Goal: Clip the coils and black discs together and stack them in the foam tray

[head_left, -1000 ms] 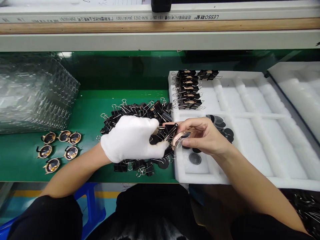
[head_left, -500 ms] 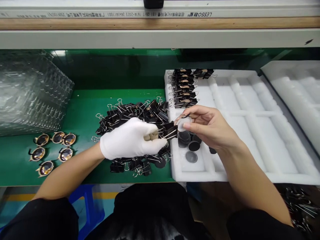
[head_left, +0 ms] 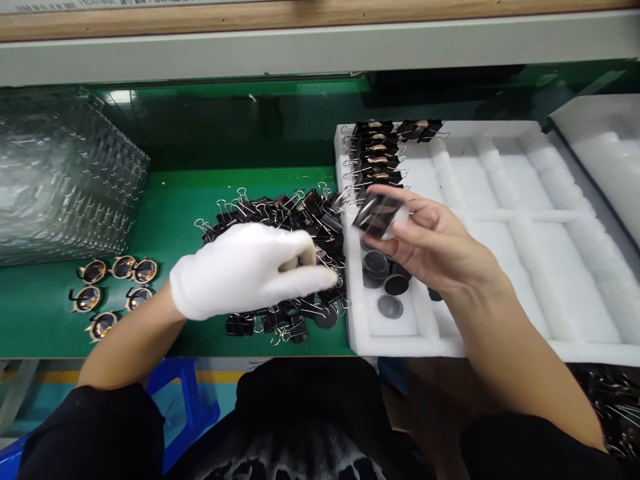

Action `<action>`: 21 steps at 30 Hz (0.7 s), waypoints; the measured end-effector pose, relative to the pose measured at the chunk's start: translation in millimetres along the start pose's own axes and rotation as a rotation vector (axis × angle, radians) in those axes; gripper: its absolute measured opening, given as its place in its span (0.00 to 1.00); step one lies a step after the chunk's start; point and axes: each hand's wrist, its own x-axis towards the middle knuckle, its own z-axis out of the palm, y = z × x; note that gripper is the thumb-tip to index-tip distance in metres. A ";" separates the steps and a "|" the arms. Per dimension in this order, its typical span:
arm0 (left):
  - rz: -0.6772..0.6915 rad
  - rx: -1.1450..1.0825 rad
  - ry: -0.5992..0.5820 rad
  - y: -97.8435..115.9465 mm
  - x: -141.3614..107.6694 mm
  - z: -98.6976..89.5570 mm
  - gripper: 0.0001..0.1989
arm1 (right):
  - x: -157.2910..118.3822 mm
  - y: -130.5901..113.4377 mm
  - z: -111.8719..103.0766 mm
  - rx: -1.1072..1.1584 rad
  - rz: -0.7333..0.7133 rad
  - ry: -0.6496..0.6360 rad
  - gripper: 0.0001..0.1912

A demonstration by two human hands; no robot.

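Note:
My left hand [head_left: 255, 270], in a white glove, hovers over a heap of black binder clips [head_left: 240, 325] on the green table; its thumb and fingers are apart with nothing visible between them. My bare right hand [head_left: 433, 243] grips a black binder clip [head_left: 377, 215] with a pale disc at its edge, blurred by motion. Below that hand, round dark discs [head_left: 397, 285] and a clear one [head_left: 390, 307] lie in a compartment of the white foam tray [head_left: 357, 300]. Clips with gold-coloured pieces [head_left: 379, 160] stand in a row at the tray's back left.
Several gold-rimmed round pieces [head_left: 93, 271] with dark lenses lie at the left on the green table [head_left: 40, 320]. Behind them rises a stack of clear plastic trays [head_left: 65, 180]. Another white foam tray [head_left: 605, 140] is at the far right, and a grey beam [head_left: 300, 50] crosses the back.
My left hand has let go of the binder clip and drawn left. The clip is now in my right hand, raised slightly and turned. The whole view has shifted a little.

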 end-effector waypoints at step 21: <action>0.556 0.441 -0.084 -4.2 5.3 23.3 0.08 | 5.8 10.6 4.4 0.381 0.098 0.055 0.14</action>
